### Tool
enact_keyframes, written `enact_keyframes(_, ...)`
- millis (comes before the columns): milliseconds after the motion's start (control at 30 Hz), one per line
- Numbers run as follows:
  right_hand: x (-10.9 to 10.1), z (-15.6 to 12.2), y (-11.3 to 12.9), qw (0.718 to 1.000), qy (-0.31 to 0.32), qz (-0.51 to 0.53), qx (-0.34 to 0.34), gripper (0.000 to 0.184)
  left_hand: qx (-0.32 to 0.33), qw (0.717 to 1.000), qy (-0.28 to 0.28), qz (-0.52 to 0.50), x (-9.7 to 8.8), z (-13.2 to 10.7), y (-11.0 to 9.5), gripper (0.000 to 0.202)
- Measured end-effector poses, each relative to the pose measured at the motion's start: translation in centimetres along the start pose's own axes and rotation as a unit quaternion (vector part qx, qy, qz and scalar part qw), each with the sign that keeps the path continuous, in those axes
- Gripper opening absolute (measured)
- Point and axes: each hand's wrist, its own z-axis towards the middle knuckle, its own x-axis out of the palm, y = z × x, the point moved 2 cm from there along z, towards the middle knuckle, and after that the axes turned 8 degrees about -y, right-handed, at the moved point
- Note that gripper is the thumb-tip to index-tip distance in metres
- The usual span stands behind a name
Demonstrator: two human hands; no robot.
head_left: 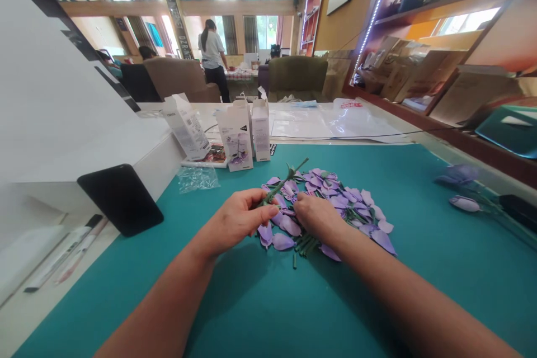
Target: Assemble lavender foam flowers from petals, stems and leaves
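Observation:
Between the thumb and fingers of my left hand is a green artificial flower stem, tilted up to the right. My right hand is closed just beside it, above a heap of purple petals. Whatever its fingertips hold, if anything, is hidden. Short green stem pieces lie at the near side of the heap, and one small green piece lies apart in front.
White boxes stand behind the heap, near a clear plastic bag. A black tablet leans at left, with pens beside it. Purple flowers lie at right on the green mat. A person stands far back.

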Motion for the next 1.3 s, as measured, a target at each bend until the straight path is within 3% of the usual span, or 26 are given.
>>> enact_keyframes(333,1.8,0.1,-0.6,0.990,-0.051,0.119,0.060,0.016,-0.006,0.999,0.013,-0.038,0.1,0.1,0.5,0.025)
enact_keyframes(500,0.3,-0.4,-0.8,0.954,-0.108,0.257,0.114,0.011,-0.003,0.999,0.010,-0.030,0.1,0.2,0.5,0.024)
enact_keyframes(567,-0.6,-1.0,-0.6,0.900,-0.115,0.396,0.140,0.009,0.011,1.000,0.008,-0.016,0.2,0.1,0.3,0.023)
enact_keyframes(600,-1.1,-1.4,-0.3,0.846,-0.115,0.497,0.156,0.008,0.025,1.000,0.004,-0.006,0.3,0.1,0.3,0.022)
enact_keyframes(667,-1.8,-2.1,0.4,0.696,-0.112,0.687,0.174,0.014,0.066,0.997,-0.015,0.022,0.5,0.0,0.1,0.021)
enact_keyframes(700,-2.1,-2.5,0.9,0.627,-0.115,0.751,0.175,0.019,0.090,0.995,-0.029,0.042,0.6,-0.1,0.1,0.021)
enact_keyframes(733,-2.4,-2.8,1.3,0.576,-0.120,0.790,0.172,0.023,0.113,0.990,-0.045,0.065,0.8,-0.2,0.1,0.021)
enact_keyframes(833,-2.9,-3.4,2.6,0.482,-0.127,0.850,0.173,0.030,0.170,0.971,-0.093,0.141,1.2,-0.4,0.2,0.021)
enact_keyframes(967,-2.8,-3.6,3.6,0.408,-0.115,0.889,0.173,0.034,0.221,0.946,-0.123,0.204,1.8,-0.6,0.4,0.020)
enact_keyframes(1067,-2.6,-3.6,3.8,0.376,-0.111,0.907,0.154,0.032,0.239,0.939,-0.124,0.213,2.2,-0.6,0.4,0.019)
enact_keyframes(1300,-1.7,-3.5,4.0,0.365,-0.115,0.910,0.157,0.036,0.247,0.931,-0.128,0.237,2.8,-0.5,0.8,0.020)
